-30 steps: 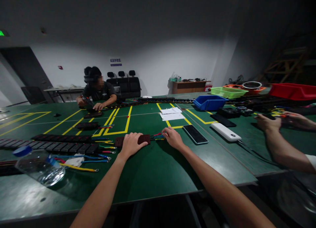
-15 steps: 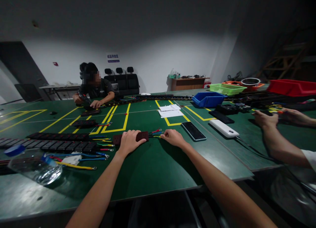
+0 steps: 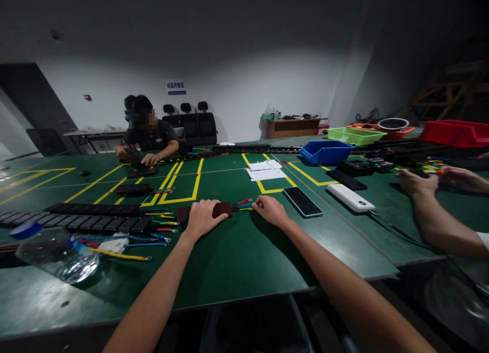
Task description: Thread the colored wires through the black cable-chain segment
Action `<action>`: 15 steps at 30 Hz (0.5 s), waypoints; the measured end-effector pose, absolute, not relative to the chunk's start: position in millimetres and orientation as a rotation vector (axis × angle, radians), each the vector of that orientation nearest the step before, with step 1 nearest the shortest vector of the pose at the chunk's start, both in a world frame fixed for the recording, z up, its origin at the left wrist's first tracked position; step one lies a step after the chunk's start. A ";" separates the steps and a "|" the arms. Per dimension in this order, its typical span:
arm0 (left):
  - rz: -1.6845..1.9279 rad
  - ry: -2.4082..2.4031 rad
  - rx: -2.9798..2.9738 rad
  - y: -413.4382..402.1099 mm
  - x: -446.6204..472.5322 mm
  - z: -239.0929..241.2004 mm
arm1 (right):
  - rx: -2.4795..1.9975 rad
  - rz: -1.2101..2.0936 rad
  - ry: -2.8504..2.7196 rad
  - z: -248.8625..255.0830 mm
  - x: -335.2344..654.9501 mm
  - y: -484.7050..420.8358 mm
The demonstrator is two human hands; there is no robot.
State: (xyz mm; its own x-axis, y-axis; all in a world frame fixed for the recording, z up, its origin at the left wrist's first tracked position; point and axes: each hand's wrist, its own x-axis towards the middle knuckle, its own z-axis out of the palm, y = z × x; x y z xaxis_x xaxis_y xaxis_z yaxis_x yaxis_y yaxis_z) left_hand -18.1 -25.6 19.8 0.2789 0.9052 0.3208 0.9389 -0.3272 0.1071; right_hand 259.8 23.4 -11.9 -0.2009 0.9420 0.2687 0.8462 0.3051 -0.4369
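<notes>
On the desk [image 3: 244, 271], in front of the person: a dark red socket strip [image 3: 224, 209] lies crosswise, its leads pointing right.
Left hand [image 3: 204, 216]: palm down over the strip's middle, fingers draped across its top and thumb spread rightward along the near side, gripping it against the surface.
Left forearm [image 3: 160, 287]: slants forward and right from the bottom edge, wrist low.
Leads: red, blue, green and a yellow lead [image 3: 246, 209] fan out slightly from the strip's right end.
Right hand [image 3: 272, 210]: turned inward, knuckles up, fingers curled and thumb brought to them in a pinch on the yellow lead's tip, which they hide.
Right forearm [image 3: 336, 271]: reaches forward and left, well apart from the other.
Right of the hands: a smartphone [image 3: 303, 202], then a white power bank [image 3: 350, 198].
Left of the hands: black socket strips [image 3: 107, 223] with coloured leads, and a tilted plastic bottle [image 3: 61, 253].
Beyond: white papers [image 3: 265, 173] and a blue bin [image 3: 326, 153].
Across the desk: a co-worker [image 3: 155, 136] leans over, holding a tool.
</notes>
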 end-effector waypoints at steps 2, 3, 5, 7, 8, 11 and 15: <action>-0.509 -1.755 -2.426 -25.6 -18.1 18.7 | -1.491 0.325 -2.116 -12.4 260.2 24.6; -0.517 -1.753 -2.416 -25.6 -18.2 18.0 | -1.440 0.366 -2.113 -12.4 260.3 25.2; -0.522 -1.739 -2.392 -25.9 -18.6 16.5 | -1.357 0.445 -2.087 -12.5 259.7 26.5; -0.514 -1.709 -2.391 -26.5 -18.8 15.9 | -1.333 0.496 -2.032 -13.4 258.6 28.2; -0.506 -1.691 -2.402 -26.9 -18.9 16.0 | -1.344 0.514 -2.004 -14.1 258.0 29.2; -0.477 -1.654 -2.440 -28.1 -18.9 16.5 | -1.396 0.557 -1.957 -16.3 257.0 31.5; -0.442 -1.652 -2.456 -27.5 -18.9 14.1 | -1.490 0.557 -1.967 -15.0 257.1 28.7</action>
